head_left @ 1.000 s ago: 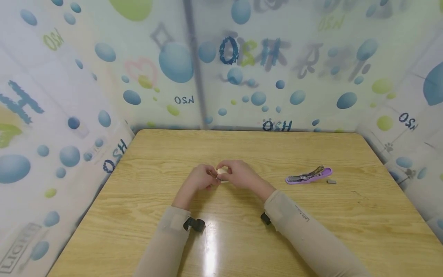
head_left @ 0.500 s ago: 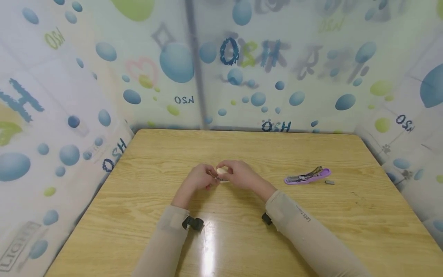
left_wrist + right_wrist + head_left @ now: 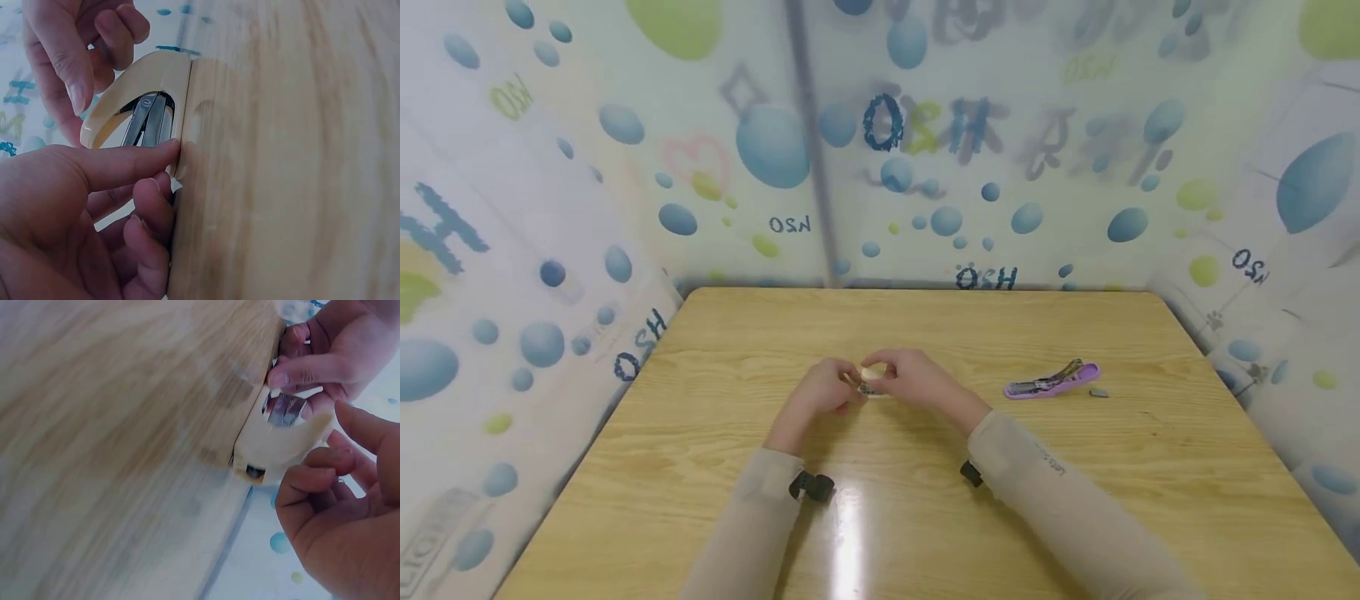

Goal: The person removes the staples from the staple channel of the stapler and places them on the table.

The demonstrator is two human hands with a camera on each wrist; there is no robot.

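Cream stapler (image 3: 144, 75) on the wooden table (image 3: 715, 333), about mid-width, between my two hands; its metal inner parts show under the raised, curved cover. My left hand (image 3: 827, 387) pinches it at the end away from the cover, thumb laid along that end, other fingers curled in. My right hand (image 3: 917, 379) grips the cover between thumb and forefinger. To the right, well apart from both hands: a purple stapler (image 3: 1060, 386), opened out, metal exposed; just beside it, a small grey piece (image 3: 1099, 392). Beyond the table: dotted wall (image 3: 925, 200).
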